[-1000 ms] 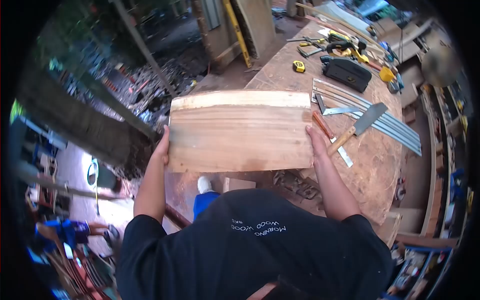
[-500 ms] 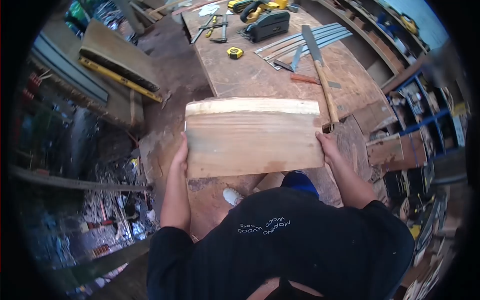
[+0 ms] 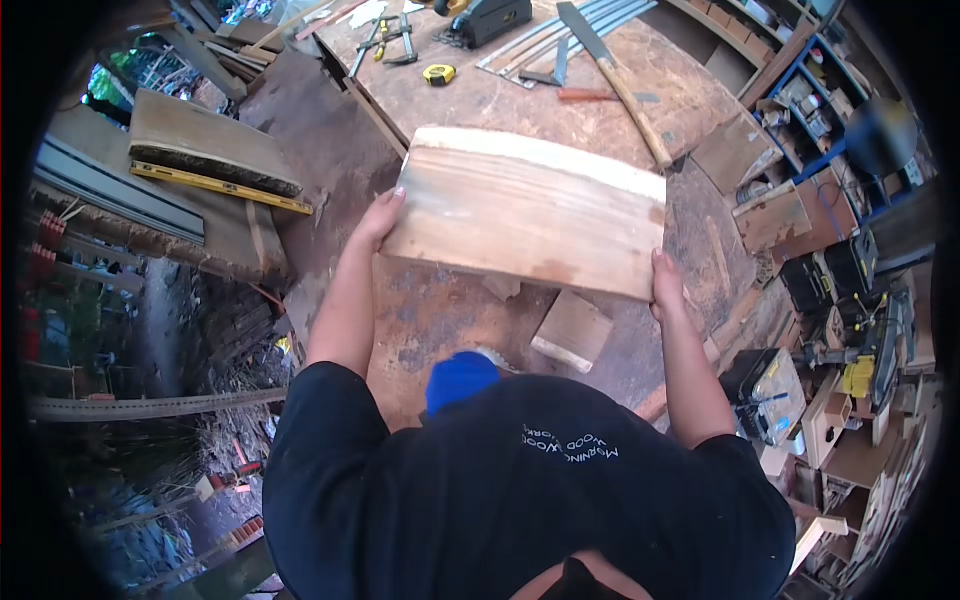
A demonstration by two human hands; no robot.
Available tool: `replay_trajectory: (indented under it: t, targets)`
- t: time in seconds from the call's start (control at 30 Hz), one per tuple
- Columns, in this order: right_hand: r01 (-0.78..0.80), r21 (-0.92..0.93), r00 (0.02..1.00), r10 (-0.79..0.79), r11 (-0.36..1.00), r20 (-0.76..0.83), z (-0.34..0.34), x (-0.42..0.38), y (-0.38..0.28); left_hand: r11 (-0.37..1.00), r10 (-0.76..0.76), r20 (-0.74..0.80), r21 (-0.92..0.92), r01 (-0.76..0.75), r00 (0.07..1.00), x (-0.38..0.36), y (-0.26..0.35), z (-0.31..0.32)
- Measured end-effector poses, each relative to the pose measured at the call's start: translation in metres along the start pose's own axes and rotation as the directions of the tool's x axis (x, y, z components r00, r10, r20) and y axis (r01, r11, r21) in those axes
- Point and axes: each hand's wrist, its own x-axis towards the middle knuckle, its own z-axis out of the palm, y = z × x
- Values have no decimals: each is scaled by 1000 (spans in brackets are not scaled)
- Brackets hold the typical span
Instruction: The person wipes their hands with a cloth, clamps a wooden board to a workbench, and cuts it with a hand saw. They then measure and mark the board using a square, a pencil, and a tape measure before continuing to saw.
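A wide wooden board (image 3: 530, 215) with a pale strip along its far edge is held up in front of my body, its right end lower in view than its left. My left hand (image 3: 382, 218) grips the left end, the thumb lying on the upper face. At the opposite end, my right hand (image 3: 668, 284) is closed on the right edge, near the lower corner. The fingers under the board are hidden. Below the board, a small wood offcut (image 3: 574, 330) lies on the floor.
The workbench (image 3: 500, 120) beyond the board bears a tape measure (image 3: 438, 75), clamps (image 3: 401, 45), a long-handled saw (image 3: 615, 80) and a black power tool (image 3: 490, 22). A slab with a yellow level (image 3: 220, 188) stands left. Toolboxes (image 3: 765, 395) and blue shelving (image 3: 830, 90) are right.
The board has tilted, its right end now lower in view, and both hands have moved with it. The view has shifted, and the offcut on the floor now shows.
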Motion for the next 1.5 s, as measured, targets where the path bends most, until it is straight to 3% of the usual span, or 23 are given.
replay_trajectory:
  t: [0.07,0.17,0.2,0.4,0.43,0.5,0.63,0.73,0.77,0.87,0.97,1.03,1.1,1.17,1.23,1.5]
  targets:
    - [-21,54,999,20,998,28,-8,-10,6,993,45,52,-110,-39,998,-27,3,1]
    - [42,95,999,-42,995,2,0,-29,14,988,65,6,-138,-64,998,-33,-42,-10]
    - [44,118,999,-41,992,-33,1,-35,16,977,94,53,-198,-82,994,-24,-66,-17]
    - [108,132,975,-79,985,-206,-6,-21,38,995,88,138,-66,-79,987,-53,-48,-26]
    - [126,127,971,-96,984,-219,-6,-13,26,985,94,147,-156,-71,985,-50,-49,-26]
    - [68,133,944,-20,989,-329,6,-28,31,938,277,241,-279,-207,930,-41,-55,-33]
    - [138,186,875,-32,973,-483,32,-56,39,888,397,296,-363,-282,869,5,-58,-48]
    - [166,209,798,-6,964,-603,68,-88,63,909,396,340,-280,-309,853,54,-35,-64]
    - [180,219,772,0,959,-635,80,-96,69,923,383,341,-171,-344,859,69,-29,-69]
    - [122,112,755,-19,986,-656,103,-119,92,934,356,349,-144,-326,867,113,-24,-67]
    - [156,111,689,-27,981,-724,141,-134,71,911,399,325,-32,-411,857,119,-9,-60]
    - [152,115,708,-27,982,-705,149,-136,65,903,393,258,72,-423,883,106,0,-60]
    - [54,52,660,3,997,-751,160,-141,52,884,434,237,74,-462,869,104,-2,-57]
    - [148,93,622,-19,985,-783,165,-139,53,868,469,199,77,-491,860,108,-6,-58]
    - [199,97,599,-42,975,-800,159,-129,55,772,586,206,153,-617,784,110,-3,-59]
    - [330,174,510,-20,928,-860,187,-128,76,797,572,249,55,-601,781,147,15,-61]
